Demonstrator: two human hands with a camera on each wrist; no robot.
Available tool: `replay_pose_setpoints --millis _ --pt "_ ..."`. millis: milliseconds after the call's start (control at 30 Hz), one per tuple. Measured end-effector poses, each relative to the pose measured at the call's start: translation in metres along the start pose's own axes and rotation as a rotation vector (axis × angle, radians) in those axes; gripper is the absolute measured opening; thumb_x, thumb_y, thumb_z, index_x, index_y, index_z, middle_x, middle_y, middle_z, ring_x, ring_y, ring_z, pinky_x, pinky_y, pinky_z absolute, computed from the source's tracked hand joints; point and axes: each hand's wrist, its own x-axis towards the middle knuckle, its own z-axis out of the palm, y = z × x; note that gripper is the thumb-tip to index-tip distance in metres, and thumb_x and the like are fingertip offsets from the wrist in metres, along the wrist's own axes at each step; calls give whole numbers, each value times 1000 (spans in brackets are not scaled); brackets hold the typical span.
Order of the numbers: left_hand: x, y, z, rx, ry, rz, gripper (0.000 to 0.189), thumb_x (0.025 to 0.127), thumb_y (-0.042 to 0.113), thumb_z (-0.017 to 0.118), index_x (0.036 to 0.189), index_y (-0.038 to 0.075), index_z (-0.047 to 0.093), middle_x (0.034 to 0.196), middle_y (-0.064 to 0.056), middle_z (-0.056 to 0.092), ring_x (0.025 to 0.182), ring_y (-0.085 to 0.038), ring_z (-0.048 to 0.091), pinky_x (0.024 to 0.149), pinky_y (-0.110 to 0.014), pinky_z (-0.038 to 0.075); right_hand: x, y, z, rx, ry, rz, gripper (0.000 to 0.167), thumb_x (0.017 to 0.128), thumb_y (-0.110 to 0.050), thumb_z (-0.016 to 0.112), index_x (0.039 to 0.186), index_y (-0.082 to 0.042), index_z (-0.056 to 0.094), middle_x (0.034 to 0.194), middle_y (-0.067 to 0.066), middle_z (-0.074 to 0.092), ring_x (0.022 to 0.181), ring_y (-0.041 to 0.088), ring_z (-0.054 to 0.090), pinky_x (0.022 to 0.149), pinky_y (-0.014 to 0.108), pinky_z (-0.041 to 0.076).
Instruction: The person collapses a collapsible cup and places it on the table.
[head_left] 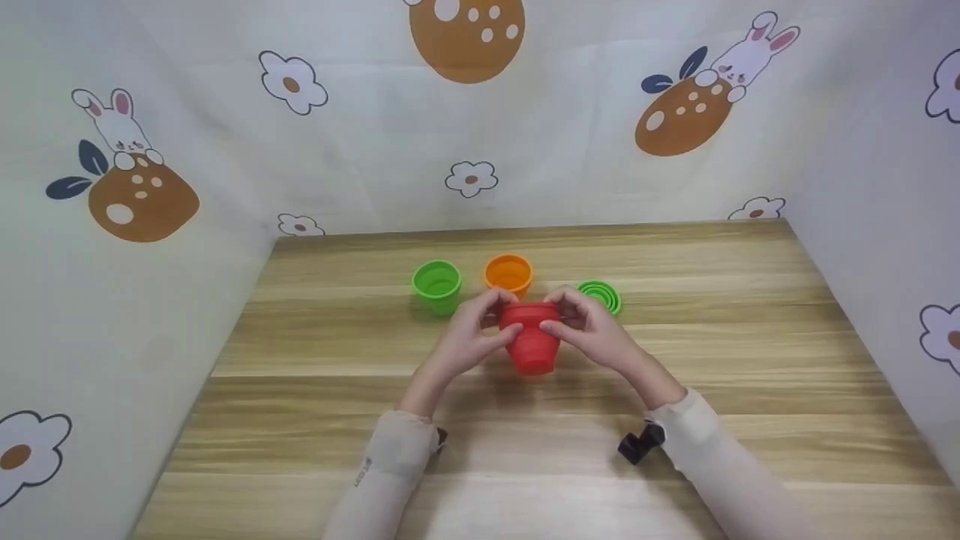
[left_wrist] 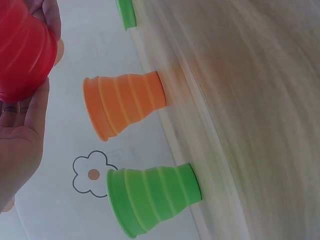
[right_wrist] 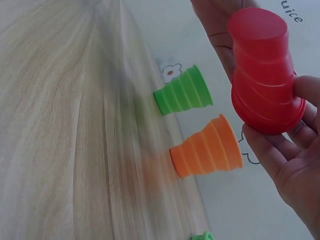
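A red collapsible cup is held up off the table between both hands, its narrow base tipped toward the head camera. My left hand grips its rim from the left, thumb on the near side. From the right, my right hand grips the same rim, thumb also in front. The cup's ribbed wall looks skewed in the right wrist view. Behind it stand an orange collapsible cup and a green collapsible cup, both upright and extended. A flattened green ringed piece lies near my right fingers.
The wooden table meets a patterned cloth wall at the back, with more cloth at both sides. Black wrist mounts stick out from the sleeves, low over the table.
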Motion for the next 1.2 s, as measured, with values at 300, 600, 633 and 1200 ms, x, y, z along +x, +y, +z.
replay_pose_setpoints --millis 300,600,633,1200 --pt "0 0 0 78 1 18 23 93 11 69 113 5 60 109 -12 69 96 -23 67 89 -37 61 2 1 -2 -90 26 -37 31 92 -15 70 119 0 63 112 20 69 94 10 68 84 21 59" --pt "1 0 0 170 22 81 22 94 11 68 113 2 61 107 -14 72 92 -23 70 83 -29 62 -1 1 -8 -81 -16 -46 34 95 -12 66 127 -1 61 120 21 68 102 19 67 84 24 60" --pt "1 0 0 178 24 82 22 94 11 68 113 3 61 108 -14 73 92 -23 70 83 -29 62 -1 1 -8 -82 -17 -45 34 95 -12 66 127 -1 61 120 21 68 103 21 67 84 24 60" --pt "-4 -1 -4 56 -51 -6 29 95 9 59 123 5 57 117 -14 68 99 -24 68 92 -37 60 -2 1 -3 -262 76 -92 34 93 -14 69 124 -1 64 112 17 73 98 29 71 78 23 61"
